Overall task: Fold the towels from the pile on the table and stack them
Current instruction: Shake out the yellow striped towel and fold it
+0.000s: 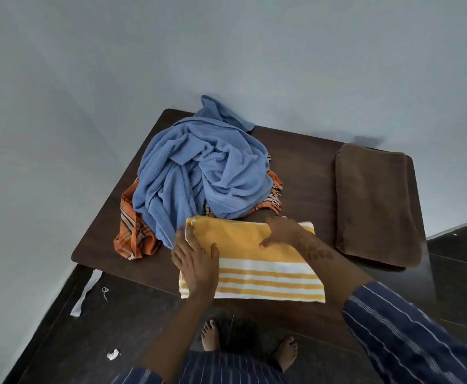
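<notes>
yellow striped towel (254,261) folded flat, front edge; blue towel (199,173) crumpled on pile; brown towel (376,203) folded, right

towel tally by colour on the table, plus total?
Blue towel, crumpled: 1
Orange plaid towel, under the blue: 1
Yellow striped towel, folded: 1
Brown towel, folded: 1
Total: 4

**A plain room in a home**

You stand barefoot on a dark tiled floor (132,328) at a dark wooden table (304,173) pushed into the corner of bare pale blue-grey walls (226,51). Household towels (199,173) lie heaped on it. Scraps of litter (112,354) dot the floor.
</notes>
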`<state>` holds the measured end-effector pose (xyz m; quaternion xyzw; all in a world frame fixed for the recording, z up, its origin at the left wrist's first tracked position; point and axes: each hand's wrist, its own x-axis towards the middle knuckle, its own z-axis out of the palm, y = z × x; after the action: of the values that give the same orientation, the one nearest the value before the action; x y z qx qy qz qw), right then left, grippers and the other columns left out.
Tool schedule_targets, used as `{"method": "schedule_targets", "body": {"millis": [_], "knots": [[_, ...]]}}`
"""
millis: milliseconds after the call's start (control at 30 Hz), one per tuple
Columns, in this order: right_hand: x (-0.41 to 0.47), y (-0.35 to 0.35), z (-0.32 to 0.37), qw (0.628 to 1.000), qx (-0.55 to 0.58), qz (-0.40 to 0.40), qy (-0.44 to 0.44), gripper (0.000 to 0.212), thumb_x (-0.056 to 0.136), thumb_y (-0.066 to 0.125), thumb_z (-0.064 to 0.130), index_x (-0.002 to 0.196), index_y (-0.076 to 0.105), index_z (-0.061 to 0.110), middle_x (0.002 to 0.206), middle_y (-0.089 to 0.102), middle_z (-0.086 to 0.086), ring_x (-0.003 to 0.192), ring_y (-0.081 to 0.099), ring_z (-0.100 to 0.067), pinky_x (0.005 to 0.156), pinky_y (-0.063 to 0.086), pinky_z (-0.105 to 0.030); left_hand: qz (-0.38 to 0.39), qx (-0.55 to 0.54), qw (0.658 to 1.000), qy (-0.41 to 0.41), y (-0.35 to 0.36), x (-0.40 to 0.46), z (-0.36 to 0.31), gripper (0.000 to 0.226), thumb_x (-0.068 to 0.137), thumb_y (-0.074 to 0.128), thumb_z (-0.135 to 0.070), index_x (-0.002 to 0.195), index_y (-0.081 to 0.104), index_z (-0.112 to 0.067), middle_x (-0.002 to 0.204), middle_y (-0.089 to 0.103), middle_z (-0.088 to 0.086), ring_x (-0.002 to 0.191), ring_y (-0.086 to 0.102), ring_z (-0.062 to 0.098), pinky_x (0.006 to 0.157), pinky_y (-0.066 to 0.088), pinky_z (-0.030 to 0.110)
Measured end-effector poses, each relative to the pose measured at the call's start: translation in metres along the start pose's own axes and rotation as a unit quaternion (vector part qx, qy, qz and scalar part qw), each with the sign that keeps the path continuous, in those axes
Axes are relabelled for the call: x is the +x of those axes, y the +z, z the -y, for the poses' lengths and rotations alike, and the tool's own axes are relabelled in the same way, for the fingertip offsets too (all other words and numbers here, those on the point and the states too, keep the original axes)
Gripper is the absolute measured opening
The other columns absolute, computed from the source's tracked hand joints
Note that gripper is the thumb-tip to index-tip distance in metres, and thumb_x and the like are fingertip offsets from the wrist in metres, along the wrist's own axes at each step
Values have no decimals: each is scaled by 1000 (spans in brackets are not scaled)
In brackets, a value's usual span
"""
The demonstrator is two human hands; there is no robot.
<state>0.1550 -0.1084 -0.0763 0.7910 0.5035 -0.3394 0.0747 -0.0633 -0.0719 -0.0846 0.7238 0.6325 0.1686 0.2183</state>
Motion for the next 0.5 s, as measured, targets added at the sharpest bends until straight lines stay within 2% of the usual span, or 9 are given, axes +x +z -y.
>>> {"method": "schedule_targets", "body": {"millis": [33, 67, 133, 200, 233, 300, 367, 433, 500], "knots": [[-4, 1, -7, 1000, 4, 15, 1, 78, 71, 74, 50, 131, 43, 11, 135, 49, -10, 123, 47, -28, 99, 39, -37, -15, -29, 999, 27, 2, -10, -5, 58, 85, 63, -27, 135, 41, -9, 132, 46, 11, 121, 43, 31, 102, 33, 43], [-7, 3, -13, 999, 5, 33, 10, 78, 70, 75, 49, 131, 45, 12, 135, 51, -9, 123, 47, -28, 99, 40, -37, 12, -74, 996, 56, 2, -20, -10, 40, 88, 61, -25, 123, 50, -10, 113, 56, 6, 105, 55, 27, 89, 42, 40], [-9, 5, -30, 997, -3, 68, 23, 78, 65, 79, 48, 127, 51, 12, 129, 55, -4, 118, 52, -25, 98, 42, -35, 159, -138, 972, 103, 6, -40, -24, 15, 93, 55, -27, 96, 59, -13, 74, 58, -2, 68, 59, 18, 62, 44, 34], [0, 12, -50, 993, 5, 117, 33, 80, 58, 84, 48, 125, 57, 14, 128, 57, -3, 114, 55, -23, 101, 42, -37, 255, -185, 945, 92, 15, -56, -34, 33, 95, 53, -33, 72, 62, -11, 53, 52, -6, 51, 51, 11, 55, 41, 36], [1, 14, -55, 990, -2, 134, 43, 82, 57, 85, 47, 128, 56, 17, 129, 57, -5, 115, 54, -22, 103, 40, -37, 265, -213, 939, 55, 18, -64, -38, 40, 95, 53, -36, 65, 62, -10, 48, 49, -5, 47, 49, 11, 54, 42, 39], [-4, 10, -57, 991, 8, 120, 51, 76, 68, 82, 41, 133, 51, 18, 130, 54, -6, 119, 51, -23, 103, 38, -33, 201, -238, 949, -40, 26, -79, -44, 42, 95, 50, -39, 66, 60, -11, 51, 51, -4, 49, 50, 15, 57, 45, 44], [-8, 5, -56, 993, 79, 74, 35, 65, 78, 73, 41, 128, 49, 7, 123, 54, -9, 110, 52, -21, 92, 39, -31, 68, -241, 954, -164, 34, -88, -45, 32, 94, 49, -39, 82, 58, -11, 72, 59, 2, 67, 57, 20, 65, 48, 43], [-10, 6, -52, 985, 169, 41, 7, 67, 81, 69, 45, 127, 45, 2, 127, 51, -14, 106, 50, -21, 84, 38, -30, -52, -231, 927, -291, 38, -88, -46, 30, 90, 57, -35, 101, 55, -7, 102, 57, 10, 96, 56, 27, 87, 46, 47], [-14, 13, -46, 984, 172, 40, -14, 82, 78, 72, 45, 137, 33, 3, 139, 40, -14, 122, 45, -26, 93, 39, -33, -80, -223, 881, -409, 42, -89, -50, 54, 86, 64, -35, 124, 45, -2, 129, 43, 16, 122, 41, 32, 102, 35, 48]]}}
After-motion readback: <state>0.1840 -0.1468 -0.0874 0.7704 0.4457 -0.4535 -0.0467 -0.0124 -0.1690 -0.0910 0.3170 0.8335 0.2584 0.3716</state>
